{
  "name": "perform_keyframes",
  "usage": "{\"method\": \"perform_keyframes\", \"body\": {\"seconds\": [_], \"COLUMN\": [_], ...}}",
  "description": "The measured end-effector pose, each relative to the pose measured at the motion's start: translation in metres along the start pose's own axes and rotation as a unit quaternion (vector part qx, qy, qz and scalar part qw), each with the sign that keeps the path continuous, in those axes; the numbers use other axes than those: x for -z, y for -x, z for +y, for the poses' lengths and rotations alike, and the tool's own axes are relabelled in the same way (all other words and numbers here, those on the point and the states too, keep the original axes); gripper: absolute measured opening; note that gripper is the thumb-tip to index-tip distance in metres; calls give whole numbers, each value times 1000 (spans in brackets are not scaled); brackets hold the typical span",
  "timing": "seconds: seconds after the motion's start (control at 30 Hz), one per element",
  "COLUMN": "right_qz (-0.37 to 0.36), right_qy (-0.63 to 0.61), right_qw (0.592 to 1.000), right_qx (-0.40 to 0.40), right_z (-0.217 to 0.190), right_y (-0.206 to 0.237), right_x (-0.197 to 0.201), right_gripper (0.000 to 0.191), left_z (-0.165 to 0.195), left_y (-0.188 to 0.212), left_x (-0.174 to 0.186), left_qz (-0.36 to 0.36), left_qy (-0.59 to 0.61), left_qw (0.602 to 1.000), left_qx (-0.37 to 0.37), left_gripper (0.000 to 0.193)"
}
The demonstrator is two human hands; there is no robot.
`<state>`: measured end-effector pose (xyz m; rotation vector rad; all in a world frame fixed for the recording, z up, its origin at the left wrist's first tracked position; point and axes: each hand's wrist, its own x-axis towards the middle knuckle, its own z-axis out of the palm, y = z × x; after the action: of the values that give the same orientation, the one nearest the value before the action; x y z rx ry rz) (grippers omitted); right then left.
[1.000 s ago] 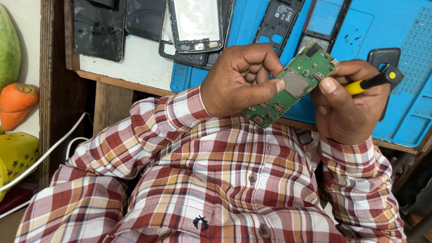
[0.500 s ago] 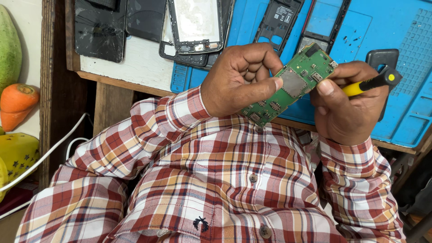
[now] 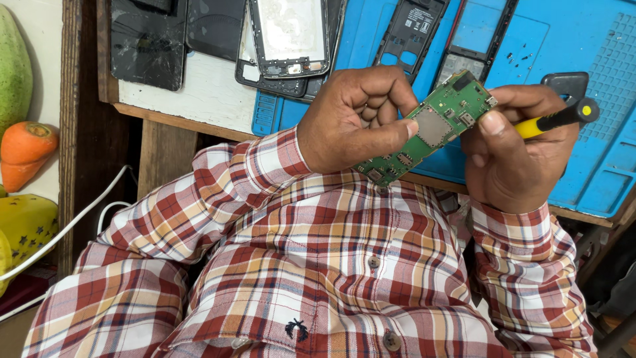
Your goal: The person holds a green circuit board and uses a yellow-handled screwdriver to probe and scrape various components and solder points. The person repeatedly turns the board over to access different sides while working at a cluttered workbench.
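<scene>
Your left hand (image 3: pixel 358 119) is grasping a green circuit board (image 3: pixel 430 126), thumb pressing along its face and the other fingers curling behind it. You are holding the board tilted, its upper end pointing toward the bench (image 3: pixel 199 93) and its lower end hanging over your checked shirt (image 3: pixel 318 265), so it is sitting in the air between your two hands rather than lying on anything. Your right hand (image 3: pixel 513 149) is clenching a screwdriver with a yellow and black handle (image 3: pixel 556 119), and its thumb is touching the board's upper right edge (the tool's tip is hidden behind the fingers, so you cannot tell where it is meeting the board).

Behind your hands a blue work mat (image 3: pixel 596 166) is covering the right part of the bench, with a few tiny screws (image 3: pixel 520 59) lying on it and two black phone frames (image 3: pixel 414 33) resting at its top. To the left, a phone with a cracked dark screen (image 3: pixel 147 43) and a stripped phone chassis (image 3: pixel 288 36) are lying on the white part of the bench. A white cable (image 3: pixel 73 222) is running down past your left sleeve.
</scene>
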<state>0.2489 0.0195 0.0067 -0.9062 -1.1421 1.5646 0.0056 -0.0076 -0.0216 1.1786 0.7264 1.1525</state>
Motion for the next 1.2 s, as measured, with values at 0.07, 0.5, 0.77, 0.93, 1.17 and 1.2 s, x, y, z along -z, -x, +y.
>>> {"method": "perform_keyframes", "body": {"seconds": [0.07, 0.5, 0.77, 0.93, 1.17, 1.2], "right_qz": [11, -40, -122, -166, -180, -177], "right_qy": [10, 3, 66, 167, 208, 197], "right_qw": [1000, 995, 977, 945, 933, 935], "right_qx": [0, 95, 165, 228, 235, 235], "right_z": [0, 10, 11, 3, 1, 1], "right_y": [0, 0, 0, -5, -5, -6], "right_x": [0, 17, 25, 25, 27, 28], "right_gripper": [22, 19, 20, 24, 25, 24], "left_z": [0, 8, 10, 7, 6, 6], "left_y": [0, 0, 1, 1, 2, 1], "left_x": [0, -3, -4, -4, -4, -4], "left_qz": [-2, 27, 56, 63, 76, 75], "left_qy": [-3, -94, -134, -153, -150, -150], "left_qw": [1000, 993, 981, 975, 978, 978], "left_qx": [-3, -67, -132, -148, -125, -128], "left_gripper": [9, 4, 18, 18, 19, 18]}}
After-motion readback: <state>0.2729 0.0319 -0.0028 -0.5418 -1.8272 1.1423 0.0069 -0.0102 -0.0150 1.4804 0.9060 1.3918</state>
